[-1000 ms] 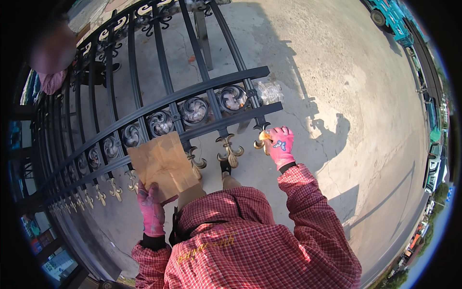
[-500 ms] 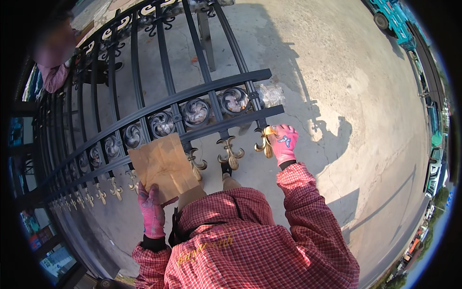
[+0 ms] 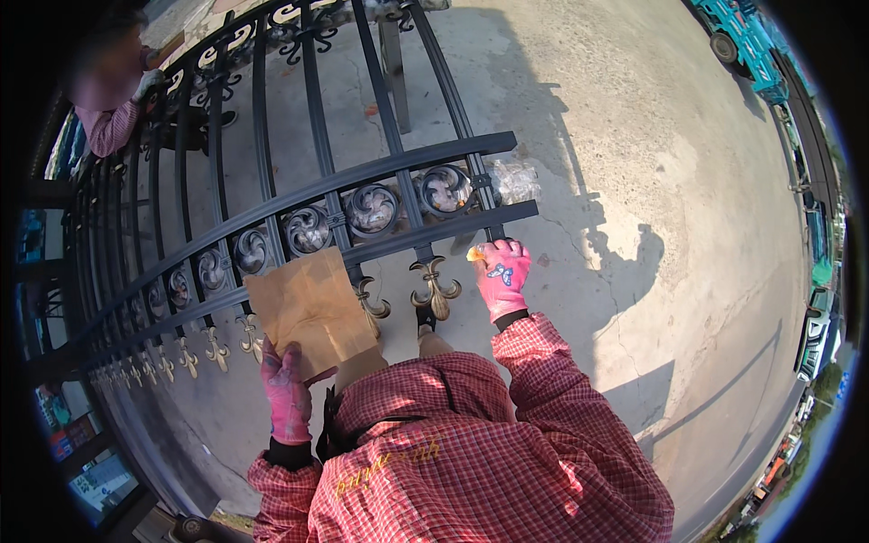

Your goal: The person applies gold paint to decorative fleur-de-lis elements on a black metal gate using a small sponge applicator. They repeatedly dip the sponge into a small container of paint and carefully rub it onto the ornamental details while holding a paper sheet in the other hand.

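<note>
A flat piece of brown cardboard (image 3: 315,306) is gripped at its lower left corner by my left hand (image 3: 288,398), in a pink glove. My right hand (image 3: 504,279), gloved in pink with a blue butterfly print, is closed around a small yellow-orange piece (image 3: 475,254) whose kind I cannot make out. It covers the rightmost spearhead finial, just under the end of the black metal fence panel (image 3: 434,233). To its left a gold-tinted finial (image 3: 435,288) hangs from the lower rail, and another finial (image 3: 372,303) is partly behind the cardboard.
Plastic-wrapped material (image 3: 516,181) lies under the panel's right end. At the far left a person (image 3: 113,127) leans over the panel. A metal leg (image 3: 396,81) stands beneath the bars. A teal vehicle (image 3: 747,45) is parked far right on the concrete.
My right hand has shifted left, from the finial's right side to over its front, with the yellow-orange piece. The cardboard has barely moved. The other person's hand now shows on the panel.
</note>
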The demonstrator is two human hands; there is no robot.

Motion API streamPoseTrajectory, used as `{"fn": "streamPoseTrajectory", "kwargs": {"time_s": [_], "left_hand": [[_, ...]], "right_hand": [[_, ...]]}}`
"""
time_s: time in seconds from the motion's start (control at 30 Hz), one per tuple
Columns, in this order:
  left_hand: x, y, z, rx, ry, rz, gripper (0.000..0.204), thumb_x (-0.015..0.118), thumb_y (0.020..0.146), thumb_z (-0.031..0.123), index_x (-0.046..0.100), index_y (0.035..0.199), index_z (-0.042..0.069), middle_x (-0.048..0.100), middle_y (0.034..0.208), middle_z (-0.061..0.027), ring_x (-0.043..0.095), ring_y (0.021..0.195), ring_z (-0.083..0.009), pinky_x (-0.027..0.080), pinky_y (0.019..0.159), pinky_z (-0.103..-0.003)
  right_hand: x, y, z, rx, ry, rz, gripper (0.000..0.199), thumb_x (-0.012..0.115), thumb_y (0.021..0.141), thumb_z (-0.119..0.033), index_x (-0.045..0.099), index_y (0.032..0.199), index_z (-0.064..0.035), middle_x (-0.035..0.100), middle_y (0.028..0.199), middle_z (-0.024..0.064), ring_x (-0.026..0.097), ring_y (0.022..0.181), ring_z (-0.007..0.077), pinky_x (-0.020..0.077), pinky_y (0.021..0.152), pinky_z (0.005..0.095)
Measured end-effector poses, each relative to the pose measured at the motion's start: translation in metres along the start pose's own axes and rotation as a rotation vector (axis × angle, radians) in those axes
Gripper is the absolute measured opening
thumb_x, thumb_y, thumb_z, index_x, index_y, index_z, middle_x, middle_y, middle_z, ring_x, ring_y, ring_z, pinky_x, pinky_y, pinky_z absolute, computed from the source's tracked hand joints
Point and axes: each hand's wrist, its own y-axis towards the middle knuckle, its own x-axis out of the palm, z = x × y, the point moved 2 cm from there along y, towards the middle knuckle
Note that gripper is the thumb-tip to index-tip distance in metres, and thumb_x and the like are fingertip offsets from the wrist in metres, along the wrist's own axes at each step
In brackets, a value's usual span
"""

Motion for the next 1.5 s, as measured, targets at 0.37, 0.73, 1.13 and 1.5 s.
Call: {"fn": "streamPoseTrajectory", "kwargs": {"time_s": [0.37, 0.73, 1.13, 1.5], "left_hand": [[0.003, 0.005, 0.004, 0.003, 0.006, -0.015, 0.053, 0.054, 0.093, 0.022, 0.033, 0.140, 0.012, 0.049, 0.126, -0.0083, 0.060, 0.101, -0.0255, 0.062, 0.064, -0.044], [-0.006, 0.006, 0.006, 0.012, 0.013, 0.061, 0.053, 0.055, 0.092, 0.023, 0.033, 0.140, 0.015, 0.048, 0.126, -0.0073, 0.059, 0.101, -0.0263, 0.061, 0.062, -0.044], [0.001, 0.004, 0.014, -0.024, 0.055, 0.053, 0.052, 0.053, 0.092, 0.022, 0.033, 0.139, 0.013, 0.048, 0.126, -0.0075, 0.059, 0.102, -0.0265, 0.061, 0.063, -0.043], [-0.012, -0.002, -0.005, -0.020, -0.028, 0.033, 0.053, 0.055, 0.093, 0.023, 0.033, 0.140, 0.013, 0.049, 0.122, -0.0076, 0.060, 0.100, -0.0263, 0.062, 0.064, -0.044]], "right_hand": [[0.002, 0.001, -0.012, -0.150, 0.112, -0.046, 0.018, 0.073, 0.064, -0.018, 0.067, 0.081, -0.0150, 0.062, 0.083, 0.0025, 0.056, 0.091, 0.0268, 0.0404, 0.091, 0.0416], [-0.030, -0.020, 0.079, -0.027, -0.041, -0.091, 0.021, 0.072, 0.064, -0.018, 0.069, 0.084, -0.0152, 0.065, 0.087, 0.0034, 0.056, 0.088, 0.0270, 0.0419, 0.085, 0.0407], [-0.046, -0.017, 0.049, -0.090, 0.079, 0.049, 0.018, 0.070, 0.070, -0.019, 0.066, 0.088, -0.0166, 0.061, 0.082, 0.0032, 0.056, 0.087, 0.0256, 0.0400, 0.087, 0.0386], [-0.039, -0.043, -0.034, -0.192, 0.310, -0.103, 0.009, 0.066, 0.070, -0.014, 0.067, 0.079, -0.0154, 0.061, 0.083, 0.0049, 0.056, 0.089, 0.0267, 0.0402, 0.090, 0.0405]]}}
